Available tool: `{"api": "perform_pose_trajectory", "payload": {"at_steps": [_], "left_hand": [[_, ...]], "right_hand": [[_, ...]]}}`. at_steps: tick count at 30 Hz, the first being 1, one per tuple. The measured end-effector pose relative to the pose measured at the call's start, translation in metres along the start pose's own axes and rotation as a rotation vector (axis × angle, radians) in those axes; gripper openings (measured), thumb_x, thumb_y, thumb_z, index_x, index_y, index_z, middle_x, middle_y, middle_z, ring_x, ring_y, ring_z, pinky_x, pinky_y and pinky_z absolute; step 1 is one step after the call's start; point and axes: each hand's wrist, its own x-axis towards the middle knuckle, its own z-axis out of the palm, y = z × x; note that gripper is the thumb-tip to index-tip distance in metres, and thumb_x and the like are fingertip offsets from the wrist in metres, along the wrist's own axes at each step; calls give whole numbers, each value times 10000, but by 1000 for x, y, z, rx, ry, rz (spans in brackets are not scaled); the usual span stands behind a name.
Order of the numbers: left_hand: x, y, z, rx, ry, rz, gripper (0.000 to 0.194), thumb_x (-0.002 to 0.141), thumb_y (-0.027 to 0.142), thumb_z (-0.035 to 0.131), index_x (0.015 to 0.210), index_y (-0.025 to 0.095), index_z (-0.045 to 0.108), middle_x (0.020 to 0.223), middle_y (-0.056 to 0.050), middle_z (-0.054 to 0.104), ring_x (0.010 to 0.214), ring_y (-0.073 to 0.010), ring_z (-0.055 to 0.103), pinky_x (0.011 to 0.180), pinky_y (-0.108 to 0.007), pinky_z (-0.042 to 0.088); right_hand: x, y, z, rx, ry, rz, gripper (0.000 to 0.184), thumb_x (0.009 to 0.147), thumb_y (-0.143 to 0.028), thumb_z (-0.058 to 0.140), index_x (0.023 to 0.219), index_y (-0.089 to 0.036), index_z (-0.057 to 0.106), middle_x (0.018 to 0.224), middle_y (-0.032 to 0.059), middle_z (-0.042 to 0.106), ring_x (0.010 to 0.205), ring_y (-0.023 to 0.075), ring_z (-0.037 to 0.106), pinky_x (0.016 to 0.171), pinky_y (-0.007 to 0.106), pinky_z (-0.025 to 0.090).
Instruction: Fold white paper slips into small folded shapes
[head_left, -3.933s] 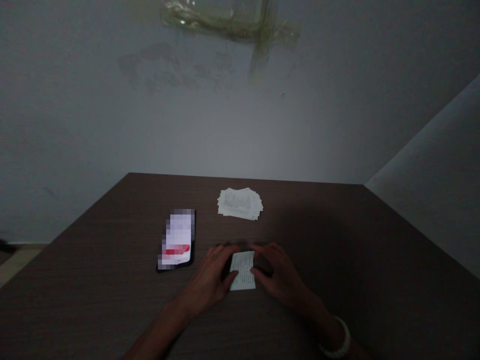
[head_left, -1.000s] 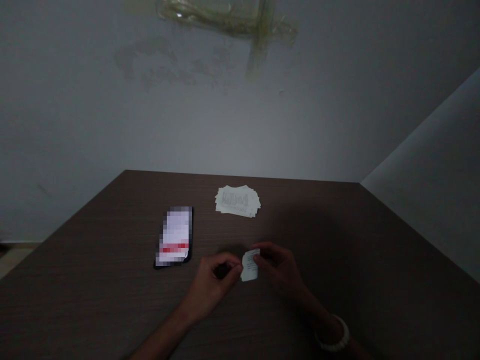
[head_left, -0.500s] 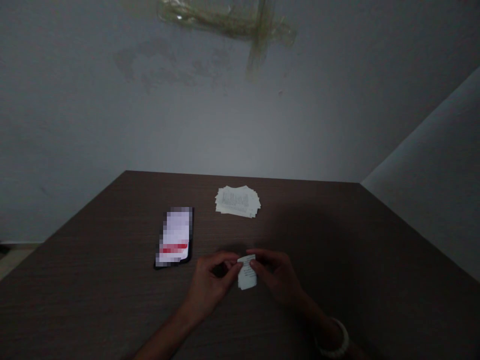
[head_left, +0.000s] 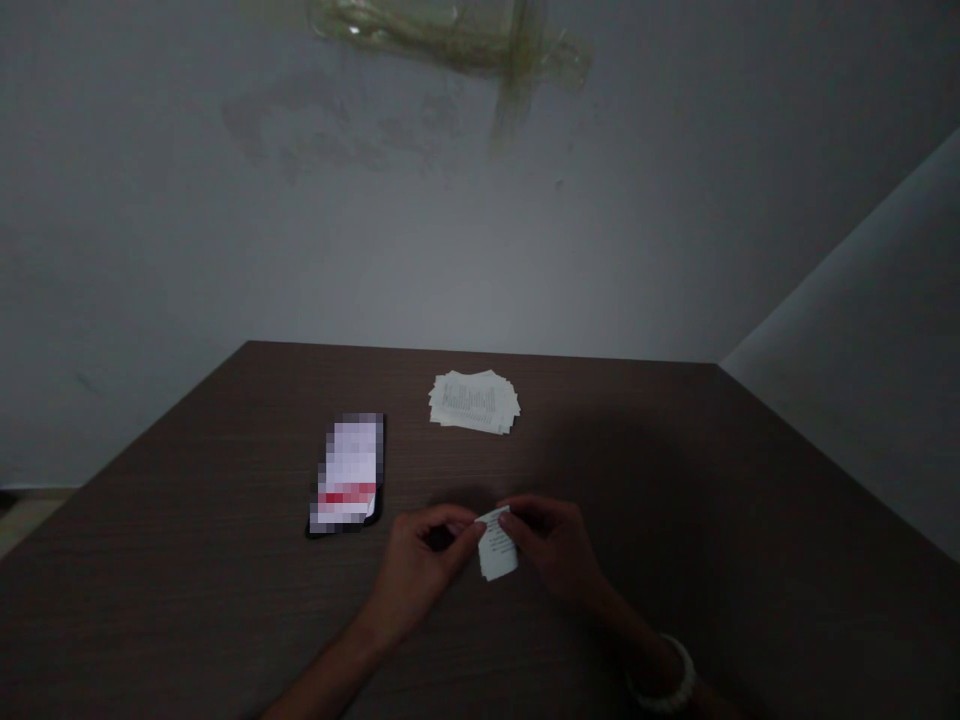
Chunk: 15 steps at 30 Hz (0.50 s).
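Note:
A small piece of printed white paper, which looks folded, is held up between both hands near the front of the table. My left hand pinches its upper left corner between thumb and fingers. At the upper right edge my right hand grips the same paper, thumb on the printed face. The fingertips behind the paper are partly hidden. Beyond the hands lies a fanned pile of printed paper slips, untouched.
A phone with a lit, blurred screen lies left of the hands on the dark wooden table. The table's far edge runs along a grey wall with yellowish tape on it. Another wall rises at the right.
The paper has tilted slightly, its lower end swinging a little to the right. Both hands keep their hold on it. The pile and the phone lie as before.

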Motion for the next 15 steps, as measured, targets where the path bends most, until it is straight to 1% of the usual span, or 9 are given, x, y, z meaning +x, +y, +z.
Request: {"api": "perform_pose_trajectory", "payload": {"at_steps": [5, 11, 15], "left_hand": [[0, -3, 1, -1, 35, 39, 182, 785, 338, 674, 746, 167, 725, 650, -21, 679, 613, -151, 607, 587, -230, 487], [-1, -3, 1, 14, 71, 65, 157, 780, 320, 687, 822, 179, 741, 678, -15, 697, 627, -150, 613, 611, -234, 498], [-3, 0, 0, 40, 70, 76, 164, 776, 325, 685, 792, 177, 755, 662, -18, 700, 611, -149, 611, 589, -228, 488]], "right_hand": [[-1, -3, 0, 1, -9, -12, 165, 783, -324, 685, 810, -175, 749, 736, 43, 748, 647, 171, 688, 600, 238, 530], [-2, -4, 0, -47, 2, -36, 183, 785, -335, 684, 785, -160, 739, 707, 44, 735, 622, 165, 671, 582, 236, 518], [-2, -4, -1, -95, 4, -57, 196, 790, -345, 677, 778, -158, 735, 694, 44, 728, 619, 167, 666, 574, 239, 513]]}}
